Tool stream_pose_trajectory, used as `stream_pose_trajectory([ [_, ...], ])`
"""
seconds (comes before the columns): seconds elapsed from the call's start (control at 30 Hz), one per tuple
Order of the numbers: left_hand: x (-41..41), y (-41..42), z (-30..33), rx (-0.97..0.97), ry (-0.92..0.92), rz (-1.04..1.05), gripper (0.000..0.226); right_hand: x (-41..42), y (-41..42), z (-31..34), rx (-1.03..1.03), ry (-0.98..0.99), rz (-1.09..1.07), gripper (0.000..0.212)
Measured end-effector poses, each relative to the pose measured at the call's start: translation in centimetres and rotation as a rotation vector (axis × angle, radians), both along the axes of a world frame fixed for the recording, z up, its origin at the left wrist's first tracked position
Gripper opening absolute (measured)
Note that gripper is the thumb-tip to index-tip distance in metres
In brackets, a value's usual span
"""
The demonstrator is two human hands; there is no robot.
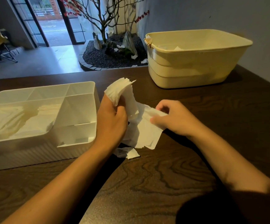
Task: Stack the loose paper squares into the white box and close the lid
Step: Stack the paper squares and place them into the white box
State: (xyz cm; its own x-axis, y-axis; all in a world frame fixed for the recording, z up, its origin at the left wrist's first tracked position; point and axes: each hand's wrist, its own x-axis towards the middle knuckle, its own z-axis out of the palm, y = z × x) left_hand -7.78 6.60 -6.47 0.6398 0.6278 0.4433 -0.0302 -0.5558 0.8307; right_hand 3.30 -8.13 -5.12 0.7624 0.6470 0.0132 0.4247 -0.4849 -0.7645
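lounge or teahouse | indoor rock garden [115, 50] | dark wooden table [163, 175]

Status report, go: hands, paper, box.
Left hand grips a paper stack; right hand pinches a loose sheet. White box open, some paper inside. Scraps on table; nothing blocking.

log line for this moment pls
left hand: grips paper stack | right hand: pinches loose sheet | white box: open | scraps on table

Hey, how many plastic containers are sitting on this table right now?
2. A white box with compartments sits at the left, beside the left hand. A cream tub sits at the far right, near the wall.
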Motion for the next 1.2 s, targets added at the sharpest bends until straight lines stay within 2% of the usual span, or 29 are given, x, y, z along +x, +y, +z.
stream_pose_trajectory([
  [0.1,0.0,-0.1,0.2,-0.012,-0.020,0.025,0.060,0.6,-0.7,0.7,0.131,-0.010,-0.074,0.015],
  [0.2,0.1,0.0,0.1,-0.020,-0.027,0.030,0.051,1.2,-1.2,0.9,0.063,-0.143,-0.159,0.014],
  [0.3,0.2,0.0,0.1,-0.039,-0.023,0.043,0.049,1.9,-1.6,0.6,0.074,-0.193,-0.207,0.024],
  [0.4,0.2,0.1,0.0,-0.051,-0.027,0.023,0.047,2.1,-1.7,0.6,0.127,-0.266,-0.201,0.030],
  [0.47,0.2,0.2,-0.1,-0.058,-0.019,0.017,0.049,2.0,-1.6,0.6,0.187,-0.296,-0.155,0.026],
  [0.6,0.2,0.1,-0.1,-0.076,0.019,0.021,0.047,1.6,-1.4,0.8,0.391,-0.282,-0.176,0.015],
  [0.67,0.2,0.2,-0.1,-0.081,0.035,0.008,0.046,1.6,-1.7,1.3,0.449,-0.195,-0.146,0.014],
  [0.77,0.2,0.2,-0.1,-0.089,0.036,0.007,0.046,1.2,-2.0,1.9,0.201,-0.044,0.138,0.038],
  [0.8,0.1,0.2,-0.1,-0.092,0.039,0.007,0.046,1.1,-1.9,1.8,0.155,-0.012,0.172,0.041],
  [0.87,0.1,0.0,0.0,-0.105,0.042,-0.002,0.046,1.4,-1.7,1.6,0.263,0.047,0.052,0.033],
  [0.9,0.1,0.0,0.1,-0.109,0.042,-0.010,0.045,1.9,-1.7,1.5,0.302,0.007,-0.064,0.029],
  [0.97,0.0,0.0,0.1,-0.115,0.045,-0.023,0.043,2.8,-1.7,1.1,0.118,-0.182,-0.211,0.027],
  [1.07,0.0,-0.1,0.0,-0.121,0.065,-0.049,0.044,3.3,-1.7,-0.1,-0.269,-0.277,-0.197,0.044],
  [1.13,-0.1,-0.1,0.0,-0.117,0.074,-0.058,0.042,3.3,-1.5,-0.6,-0.348,-0.311,-0.143,0.042],
  [1.2,-0.1,-0.1,0.0,-0.121,0.063,-0.058,0.041,3.4,-1.3,-0.8,-0.335,-0.396,-0.126,0.026],
])
